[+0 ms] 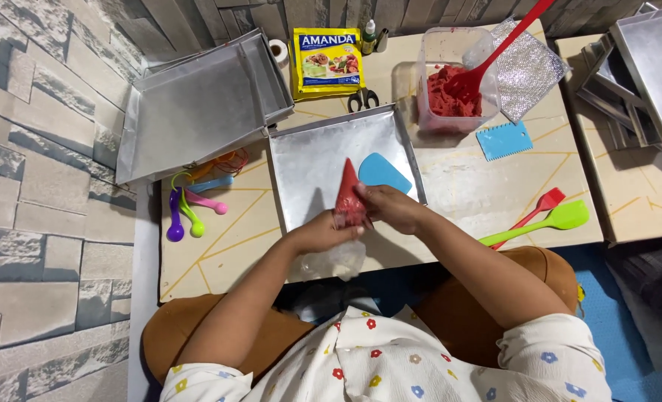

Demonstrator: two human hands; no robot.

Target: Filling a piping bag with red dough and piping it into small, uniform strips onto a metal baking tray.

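A clear plastic piping bag filled with red batter [348,192] points its tip away from me over a square metal baking tray [301,167]. My right hand [392,206] grips the bag's wide end from the right. My left hand [321,234] holds the bag's loose plastic tail just below. A blue plastic scraper [384,173] lies in the tray beside the bag. Further back, a clear tub of red batter [450,93] holds a red spatula [495,52].
A green spatula [547,222] and a small red spatula [536,212] lie at the right. Coloured measuring spoons [189,208] lie at the left. Stacked metal trays [197,108], a yellow packet [326,61], scissors [362,99], a blue comb scraper [504,140] and more trays [644,74] sit around.
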